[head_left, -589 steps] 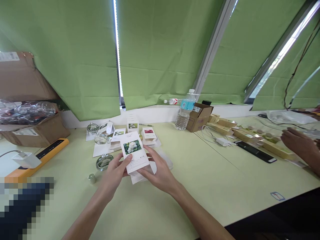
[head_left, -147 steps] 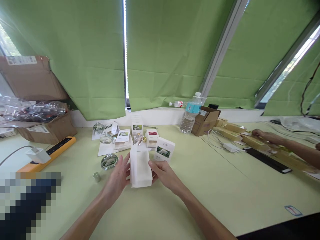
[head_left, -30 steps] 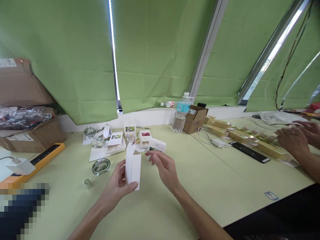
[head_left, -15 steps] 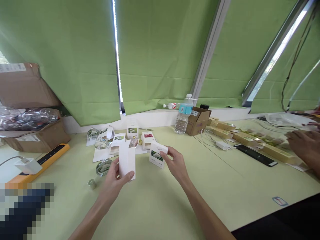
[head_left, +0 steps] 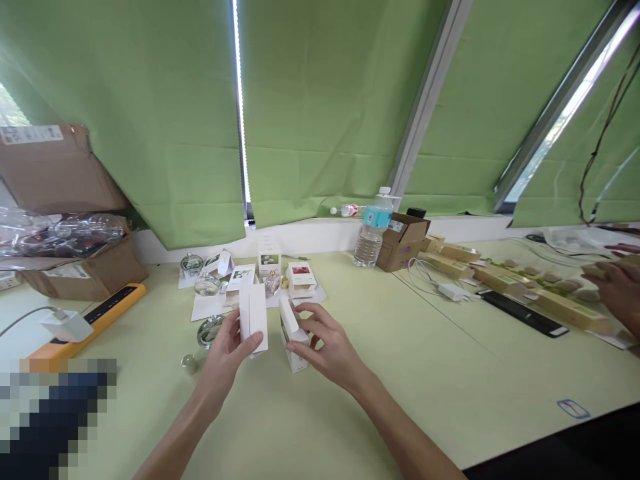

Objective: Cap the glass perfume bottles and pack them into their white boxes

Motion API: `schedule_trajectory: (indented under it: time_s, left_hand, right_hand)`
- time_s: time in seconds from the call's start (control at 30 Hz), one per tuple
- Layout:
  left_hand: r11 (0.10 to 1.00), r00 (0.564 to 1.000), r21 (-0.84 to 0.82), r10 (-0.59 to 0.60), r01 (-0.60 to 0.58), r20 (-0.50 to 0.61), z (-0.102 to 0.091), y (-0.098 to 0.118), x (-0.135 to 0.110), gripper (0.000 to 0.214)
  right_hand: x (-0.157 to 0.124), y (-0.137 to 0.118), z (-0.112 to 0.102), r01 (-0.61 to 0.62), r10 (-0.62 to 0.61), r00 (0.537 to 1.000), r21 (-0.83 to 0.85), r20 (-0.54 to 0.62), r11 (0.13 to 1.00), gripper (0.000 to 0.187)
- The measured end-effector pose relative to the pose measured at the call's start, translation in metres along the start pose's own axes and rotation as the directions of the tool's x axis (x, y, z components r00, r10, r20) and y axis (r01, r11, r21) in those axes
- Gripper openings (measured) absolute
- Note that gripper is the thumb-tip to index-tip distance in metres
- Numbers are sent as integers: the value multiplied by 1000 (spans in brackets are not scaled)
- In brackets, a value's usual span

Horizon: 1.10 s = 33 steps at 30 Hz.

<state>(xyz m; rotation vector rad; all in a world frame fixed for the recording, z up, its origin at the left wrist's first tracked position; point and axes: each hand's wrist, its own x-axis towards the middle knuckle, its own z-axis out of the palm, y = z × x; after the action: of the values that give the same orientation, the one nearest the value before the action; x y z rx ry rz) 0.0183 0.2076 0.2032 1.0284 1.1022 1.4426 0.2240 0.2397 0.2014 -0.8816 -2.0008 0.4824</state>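
My left hand [head_left: 231,350] is closed round a white folded carton [head_left: 254,317], thumb across its near face. To its right, my right hand [head_left: 324,343] grips a small white box [head_left: 293,333] with a dark printed panel, its top end toward my fingers. Just behind my left hand lies a round glass bottle [head_left: 209,330], partly hidden by it. A small silvery-green cap [head_left: 189,364] stands on the table nearby. Farther back are white printed boxes, one with a red flower picture [head_left: 301,279], and another glass bottle [head_left: 207,285].
An orange power strip [head_left: 107,313] and an open cardboard box [head_left: 90,273] are at left. A water bottle [head_left: 371,233] stands by a small brown carton [head_left: 403,243]. At right are a black phone [head_left: 523,313], yellowish boxes [head_left: 565,307] and another person's hand [head_left: 617,287].
My right hand has brought its box left and nearer to me, turning it so its narrow side shows. The left hand still holds its carton, slightly turned.
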Motion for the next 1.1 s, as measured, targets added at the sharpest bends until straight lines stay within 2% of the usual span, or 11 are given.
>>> schedule_trajectory:
  time_s: [0.17, 0.37, 0.43, 0.57, 0.7, 0.83, 1.1]
  left_hand:
    - [1000, 999, 14, -22, 22, -25, 0, 4, -2, 72]
    - [999, 999, -19, -29, 29, 22, -1, 11, -5, 69]
    - [999, 1000, -39, -12, 13, 15, -2, 14, -5, 67]
    - [997, 1000, -78, 5, -5, -6, -5, 17, -4, 65]
    - [991, 998, -129, -24, 30, 51, -9, 18, -4, 65]
    - [983, 997, -182, -2, 17, 80, -11, 15, -5, 57]
    - [962, 994, -265, -27, 56, 110, -13, 14, -6, 48]
  right_hand:
    - [2, 6, -5, -16, 16, 1000, 42, 12, 999, 27]
    - [1, -2, -8, -28, 11, 989, 121, 145, 992, 38]
    - [1, -4, -6, -28, 9, 988, 128, 152, 991, 40]
    - [4, 0, 3, 13, -21, 997, 107, 74, 994, 32]
    - [7, 6, 16, 24, -24, 1000, 97, -2, 995, 29]
    - [7, 8, 26, 19, -14, 999, 106, -52, 994, 32]
    - [4, 4, 26, 135, -127, 987, 79, -98, 988, 34]
